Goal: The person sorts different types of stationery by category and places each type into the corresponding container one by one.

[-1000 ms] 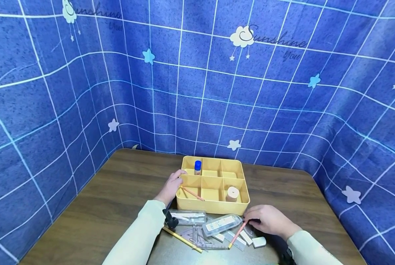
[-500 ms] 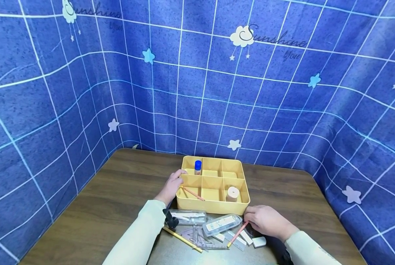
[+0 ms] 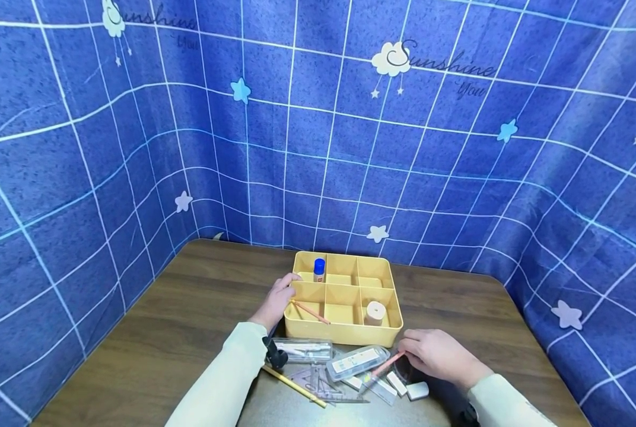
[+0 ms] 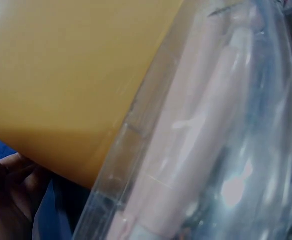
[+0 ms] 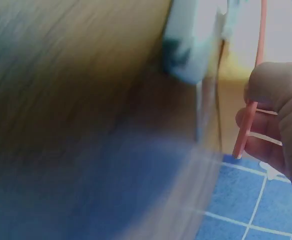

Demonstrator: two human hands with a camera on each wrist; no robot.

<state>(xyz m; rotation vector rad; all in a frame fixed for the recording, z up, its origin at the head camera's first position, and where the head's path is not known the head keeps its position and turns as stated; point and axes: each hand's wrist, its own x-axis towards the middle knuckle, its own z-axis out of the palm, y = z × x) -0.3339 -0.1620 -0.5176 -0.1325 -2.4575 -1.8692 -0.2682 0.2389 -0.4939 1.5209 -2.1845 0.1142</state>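
Observation:
My left hand (image 3: 276, 299) grips the left rim of a yellow divided organizer box (image 3: 344, 333). A pink pencil (image 3: 309, 311) leans in its front left compartment. In the back left one stands a blue-capped glue stick (image 3: 319, 271), and a pale cylinder with a hole in its top (image 3: 374, 312) sits at the front right. My right hand (image 3: 438, 356) pinches another pink pencil (image 5: 251, 117) between thumb and fingers, over the stationery in front of the box. The right wrist view shows the pencil's end poking out past the fingers.
Before the box lie a clear case of pens (image 3: 304, 351), a clear oblong case with a label (image 3: 358, 362), clear rulers (image 3: 318, 382), a yellow pencil (image 3: 293, 385) and white erasers (image 3: 417, 390). A blue patterned curtain (image 3: 318, 148) surrounds the wooden table (image 3: 222, 279).
My right hand has shifted slightly right, and the pink pencil's far end has swung up off the lower pile toward the labelled case. The left hand stays at the box rim.

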